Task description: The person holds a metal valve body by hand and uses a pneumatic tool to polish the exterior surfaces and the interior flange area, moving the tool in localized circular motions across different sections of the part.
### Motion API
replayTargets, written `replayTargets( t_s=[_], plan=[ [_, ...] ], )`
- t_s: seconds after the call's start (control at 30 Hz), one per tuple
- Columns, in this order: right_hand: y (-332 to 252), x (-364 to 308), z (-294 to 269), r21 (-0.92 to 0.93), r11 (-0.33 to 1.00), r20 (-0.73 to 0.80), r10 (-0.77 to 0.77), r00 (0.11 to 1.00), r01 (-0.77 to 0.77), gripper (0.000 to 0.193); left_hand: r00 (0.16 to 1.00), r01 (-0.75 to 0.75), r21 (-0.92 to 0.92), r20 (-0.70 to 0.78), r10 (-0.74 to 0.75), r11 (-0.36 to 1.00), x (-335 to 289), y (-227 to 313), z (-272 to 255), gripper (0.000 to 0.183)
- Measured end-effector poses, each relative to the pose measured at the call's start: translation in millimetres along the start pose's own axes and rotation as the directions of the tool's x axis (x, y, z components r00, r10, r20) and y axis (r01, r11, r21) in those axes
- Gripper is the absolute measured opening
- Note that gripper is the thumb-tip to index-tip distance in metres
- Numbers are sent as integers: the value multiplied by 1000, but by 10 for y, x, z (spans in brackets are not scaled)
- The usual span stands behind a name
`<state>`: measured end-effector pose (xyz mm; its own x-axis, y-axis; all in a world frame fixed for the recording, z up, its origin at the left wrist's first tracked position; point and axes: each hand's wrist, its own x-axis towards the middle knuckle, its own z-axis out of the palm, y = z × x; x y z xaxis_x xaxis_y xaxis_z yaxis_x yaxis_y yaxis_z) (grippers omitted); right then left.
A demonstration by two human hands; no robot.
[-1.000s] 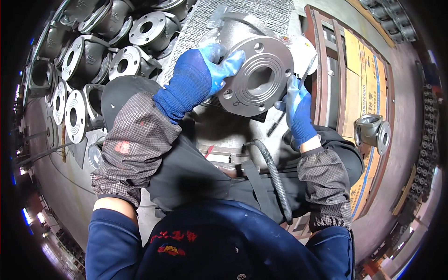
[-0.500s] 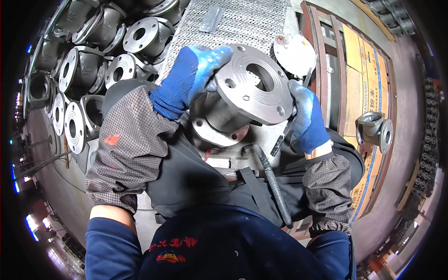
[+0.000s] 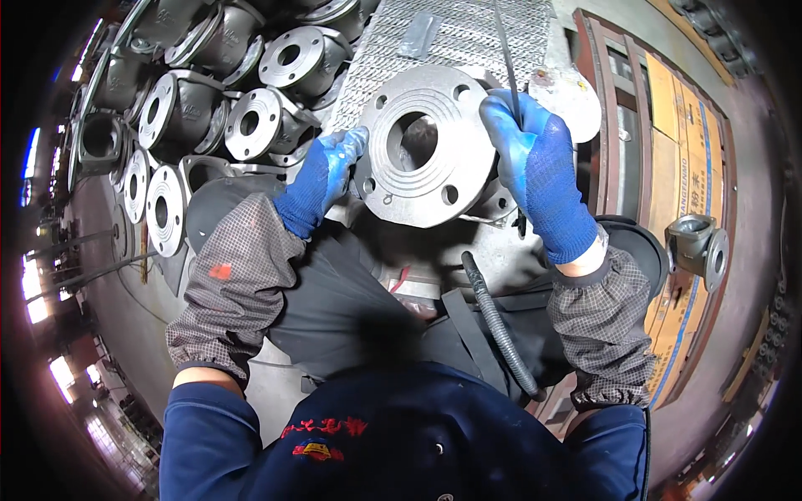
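In front of me a grey cast-metal valve body (image 3: 464, 163) is tilted so that its round flange, with a central bore and bolt holes, faces up toward me. My left hand (image 3: 327, 171), in a blue coated glove, grips the flange's left edge. At the opposite edge, my gloved right hand (image 3: 528, 154) is closed around a long thin dark tool (image 3: 506, 50), file-like in shape, and rests against the flange. The tool points away from me, its near end showing below the hand. The casting's lower part is mostly hidden behind the flange.
Several similar flanged castings (image 3: 288, 57) are stacked at the left. A textured metal-grey mat (image 3: 464, 42) lies ahead, bearing a small clear packet (image 3: 420, 35). A white round disc (image 3: 568, 104) stands beside it. Cardboard on a reddish rack (image 3: 668, 108) supports another casting (image 3: 692, 242). A ribbed hose (image 3: 501, 326) crosses my lap.
The valve body has been turned so its flange faces me more squarely. My left hand has gone from the flange's top to its left edge; the tool now stands out beyond my right hand.
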<state>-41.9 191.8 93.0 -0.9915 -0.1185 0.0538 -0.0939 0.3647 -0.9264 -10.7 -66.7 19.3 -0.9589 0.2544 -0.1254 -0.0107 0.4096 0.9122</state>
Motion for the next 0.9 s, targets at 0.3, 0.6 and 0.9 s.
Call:
replayTargets(
  t_s=[0.3,0.6,0.9],
  plan=[
    [34,82,245,-61,951,111,-295,949,303,18,879,464,119,65,-473,878,-314,-77,-317,39],
    [-59,122,226,-40,932,221,-343,913,360,20,797,-550,365,-40,603,751,297,738,-64,48],
    [161,-2,-166,155,982,178,81,981,-109,45,815,-384,628,-114,569,677,117,796,14,31]
  ],
)
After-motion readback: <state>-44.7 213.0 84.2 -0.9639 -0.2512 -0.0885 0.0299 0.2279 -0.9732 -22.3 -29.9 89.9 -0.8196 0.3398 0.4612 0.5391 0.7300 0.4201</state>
